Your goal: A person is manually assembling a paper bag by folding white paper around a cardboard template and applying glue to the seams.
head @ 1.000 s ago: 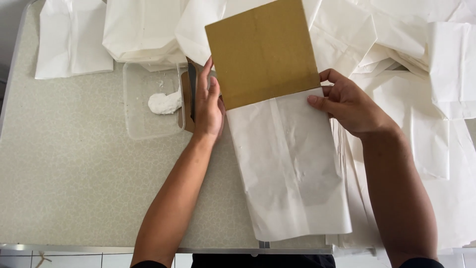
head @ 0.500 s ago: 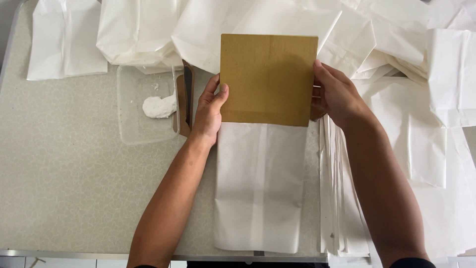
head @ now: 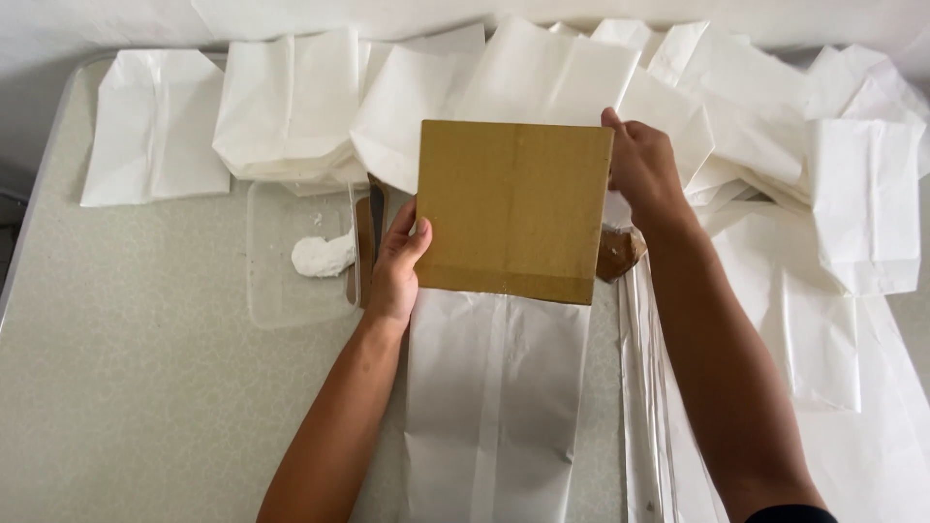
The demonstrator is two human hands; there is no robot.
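A square brown cardboard sheet (head: 513, 208) lies over the upper end of a long white paper bag (head: 494, 407) on the table. My left hand (head: 395, 261) grips the cardboard's left edge, thumb on top. At the upper right corner, my right hand (head: 639, 165) pinches the cardboard's right edge. The bag's lower part sticks out flat below the cardboard, toward me.
A clear plastic tray (head: 281, 300) holding a white lump of paste (head: 325, 257) sits left of my left hand, with a brown piece (head: 366, 242) beside it. Piles of white paper bags (head: 291, 107) lie along the back and right (head: 852, 203). The speckled table (head: 126, 368) ends at left.
The cardboard has turned from tilted to square and settled over the bag's top. My right hand slid up to its upper right corner. The view shifted so the table sits lower.
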